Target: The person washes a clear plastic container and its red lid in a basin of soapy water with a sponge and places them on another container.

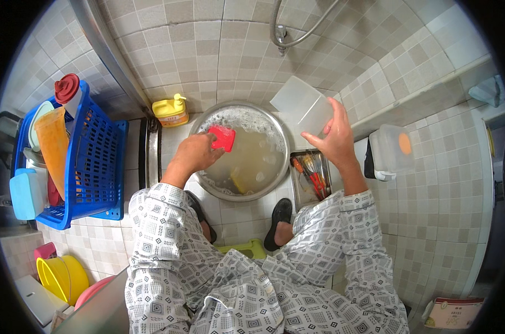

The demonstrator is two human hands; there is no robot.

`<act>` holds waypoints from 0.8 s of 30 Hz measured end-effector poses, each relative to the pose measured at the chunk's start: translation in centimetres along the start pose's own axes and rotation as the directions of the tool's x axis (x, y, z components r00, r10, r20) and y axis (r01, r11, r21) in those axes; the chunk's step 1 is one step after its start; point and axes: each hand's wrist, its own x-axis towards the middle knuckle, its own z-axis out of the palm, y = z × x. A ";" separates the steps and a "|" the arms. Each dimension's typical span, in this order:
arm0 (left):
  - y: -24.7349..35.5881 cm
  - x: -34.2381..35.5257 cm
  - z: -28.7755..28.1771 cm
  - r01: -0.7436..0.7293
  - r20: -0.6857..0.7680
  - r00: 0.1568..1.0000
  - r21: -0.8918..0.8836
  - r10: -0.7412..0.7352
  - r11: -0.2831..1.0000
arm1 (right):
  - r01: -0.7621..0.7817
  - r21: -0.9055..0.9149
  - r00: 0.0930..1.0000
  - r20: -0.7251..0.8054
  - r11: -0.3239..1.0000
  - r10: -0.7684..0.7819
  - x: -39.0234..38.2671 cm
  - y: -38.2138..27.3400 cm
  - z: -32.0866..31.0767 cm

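Gripping the clear container (301, 106) at its lower right, our right hand (337, 132) has its long axis slanting up-left from the fingers, beside the basin (286, 150); our left hand (196, 153) pinches a red square (223, 139).

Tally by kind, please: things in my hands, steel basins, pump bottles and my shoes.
Things in hand: 2 (red square piece, left hand; translucent container, right hand)
Steel basin: 1
Pump bottle: 1
Shoes: 2
Total: 6
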 end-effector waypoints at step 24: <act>0.4 0.9 1.1 -0.133 -0.207 0.978 -0.485 0.034 0.864 | 0.155 -0.037 0.987 0.046 0.987 -0.153 -0.4 -1.4 0.5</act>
